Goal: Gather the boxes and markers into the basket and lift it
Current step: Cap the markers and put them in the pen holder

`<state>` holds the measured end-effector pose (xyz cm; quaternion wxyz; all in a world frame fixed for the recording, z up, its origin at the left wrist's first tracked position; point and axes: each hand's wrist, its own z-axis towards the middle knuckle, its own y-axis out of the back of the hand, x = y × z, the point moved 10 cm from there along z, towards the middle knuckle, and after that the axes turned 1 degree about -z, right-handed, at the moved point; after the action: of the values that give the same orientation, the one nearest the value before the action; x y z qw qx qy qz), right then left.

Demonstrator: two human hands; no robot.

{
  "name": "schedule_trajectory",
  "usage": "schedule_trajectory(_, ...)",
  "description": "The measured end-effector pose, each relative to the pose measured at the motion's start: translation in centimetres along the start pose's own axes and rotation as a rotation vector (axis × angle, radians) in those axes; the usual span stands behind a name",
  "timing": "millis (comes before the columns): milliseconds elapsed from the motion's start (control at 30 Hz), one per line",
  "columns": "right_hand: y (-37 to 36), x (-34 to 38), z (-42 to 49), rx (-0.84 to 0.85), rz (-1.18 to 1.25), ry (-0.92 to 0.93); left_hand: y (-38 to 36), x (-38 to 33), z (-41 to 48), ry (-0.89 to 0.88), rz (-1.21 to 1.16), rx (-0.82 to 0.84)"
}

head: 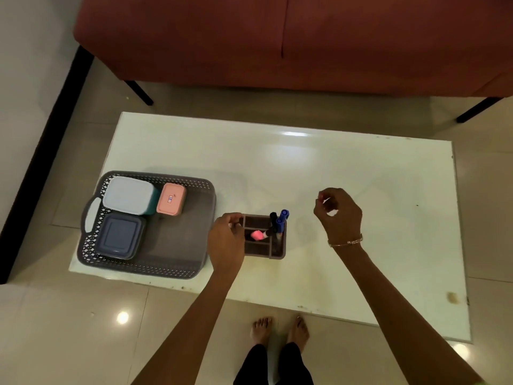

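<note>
Two bare forearms reach in from the lower edge of the head view, above bare feet (280, 330) on glossy beige floor tiles. On the left hand (226, 241) the fingers are curled and pinched onto the left rim of a small brown plastic organiser (265, 250), a squarish tray split by thin walls into compartments, standing on the glossy white tabletop (305, 168) just right of the basket. Inside it the markers (279, 222) stand upright at the far right corner, with blue and black caps, while a pink-capped one (258, 234) lies tilted across the middle. Hovering over bare tabletop well to the right is the right hand (338, 212), wrist bent, a thin bracelet (345, 242) around it, fingers loosely curled inward with thumb and forefinger nearly meeting; it grips nothing that can be made out. A grey plastic basket (177, 262), rectangular with lattice-perforated walls and a cut-out handle on its left side, sits at the tabletop's near left corner. It holds three rounded-corner boxes in its left half: a pale blue lidded box (129, 194), a small pink box (171, 199) beside it, and a slate blue box (120, 236) nearest. A rust upholstered sofa (277, 37) on dark legs stands beyond.
</note>
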<state>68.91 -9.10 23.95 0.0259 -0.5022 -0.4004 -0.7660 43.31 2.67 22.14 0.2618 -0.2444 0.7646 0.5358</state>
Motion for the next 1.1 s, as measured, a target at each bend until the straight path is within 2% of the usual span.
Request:
schedule_trajectory(133, 2.5, 3.8, -4.6, -0.019, 0.193, -0.115, 2.2, 0.9, -1.8, 0.004, -0.012, -0.004)
schedule_trajectory(300, -0.7, 4.8, -10.4, 0.043, 0.242, -0.226, 3.5, 2.4, -2.4, -0.004, 0.009, 0.019)
schedule_trajectory(467, -5.9, 3.9, -12.3, 0.111, 0.145, -0.285, 3.9, 4.2, -1.3, -0.039, 0.002, 0.07)
schedule_trajectory(633, -8.6, 2.5, -12.9, 0.135, -0.142, -0.291, 3.7, 5.8, -0.1, -0.072, 0.002, 0.147)
schedule_trajectory(767, -7.6, 1.8, -13.2, 0.062, -0.166, -0.321, 2.8, 5.3, 1.2, -0.12, 0.019, 0.199)
schedule_trajectory(900, -5.1, -0.6, -14.0, -0.092, -0.04, -0.517, 0.5, 4.6, 2.0, -0.145, 0.055, 0.267)
schedule_trajectory(1100, -6.1, -4.0, -13.3, -0.081, 0.044, -0.737, -0.8, 5.4, 3.0, -0.101, 0.122, 0.223)
